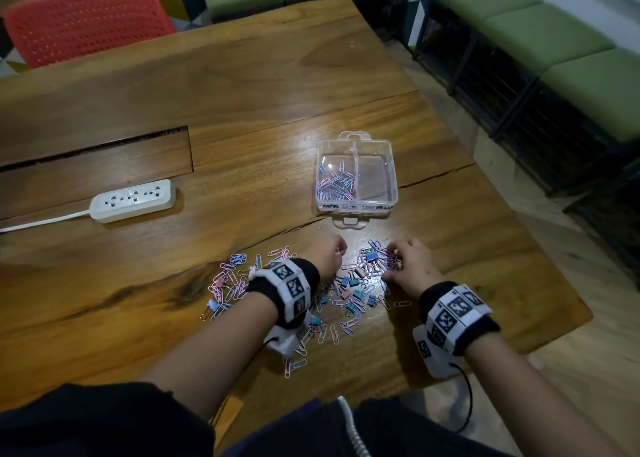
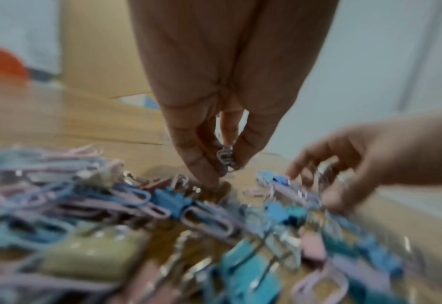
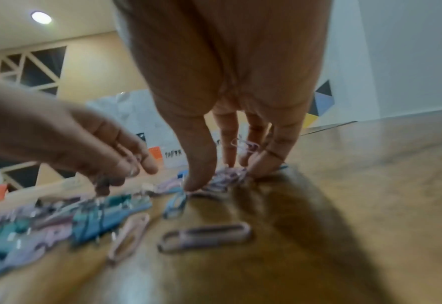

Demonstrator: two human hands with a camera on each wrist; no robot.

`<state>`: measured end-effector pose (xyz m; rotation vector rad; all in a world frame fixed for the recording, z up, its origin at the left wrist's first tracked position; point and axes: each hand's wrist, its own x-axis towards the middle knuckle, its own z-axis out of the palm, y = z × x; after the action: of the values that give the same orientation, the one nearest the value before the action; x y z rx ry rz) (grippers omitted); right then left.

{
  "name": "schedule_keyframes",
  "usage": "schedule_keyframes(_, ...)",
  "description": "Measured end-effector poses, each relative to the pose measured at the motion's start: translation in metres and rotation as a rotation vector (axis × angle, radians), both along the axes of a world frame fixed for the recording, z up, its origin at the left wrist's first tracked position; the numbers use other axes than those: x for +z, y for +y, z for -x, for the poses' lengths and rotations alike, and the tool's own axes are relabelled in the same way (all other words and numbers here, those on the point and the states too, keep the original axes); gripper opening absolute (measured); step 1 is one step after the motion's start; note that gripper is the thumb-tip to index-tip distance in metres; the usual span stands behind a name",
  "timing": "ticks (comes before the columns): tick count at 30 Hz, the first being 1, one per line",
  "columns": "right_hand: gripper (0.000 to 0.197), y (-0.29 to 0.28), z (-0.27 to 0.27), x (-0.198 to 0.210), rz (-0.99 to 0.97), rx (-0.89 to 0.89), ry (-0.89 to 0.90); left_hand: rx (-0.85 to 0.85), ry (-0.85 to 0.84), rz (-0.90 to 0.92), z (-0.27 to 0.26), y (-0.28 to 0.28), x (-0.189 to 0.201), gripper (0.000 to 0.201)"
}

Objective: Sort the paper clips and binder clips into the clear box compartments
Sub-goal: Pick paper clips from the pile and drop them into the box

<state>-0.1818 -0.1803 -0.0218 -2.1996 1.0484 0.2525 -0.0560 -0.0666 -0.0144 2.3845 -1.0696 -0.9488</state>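
The clear box (image 1: 393, 166) stands beyond my hands; its left compartment holds several pastel paper clips (image 1: 337, 181), and the right one looks bare. A mixed pile of paper clips (image 1: 228, 283) and small binder clips (image 1: 371, 256) spreads over the wooden table under both wrists. My left hand (image 1: 337, 250) pinches a small bunch of paper clips (image 2: 226, 158) between thumb and fingers, just above the pile. My right hand (image 1: 393, 266) has its fingers curled down into a clump of paper clips (image 3: 224, 176), with a few clips (image 3: 244, 145) caught among the fingers.
A white power strip (image 1: 133, 198) with its cord lies at the left. A red chair (image 1: 86, 24) stands at the table's far side and green benches (image 1: 554, 41) at the right. The table's right edge (image 1: 519, 242) runs close to my right hand.
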Motion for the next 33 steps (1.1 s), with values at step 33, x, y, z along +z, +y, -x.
schedule_keyframes(33,0.018,-0.022,-0.012,0.012,-0.920,-0.613,-0.467,-0.290,-0.371,-0.093,0.020,-0.026,0.002,0.026)
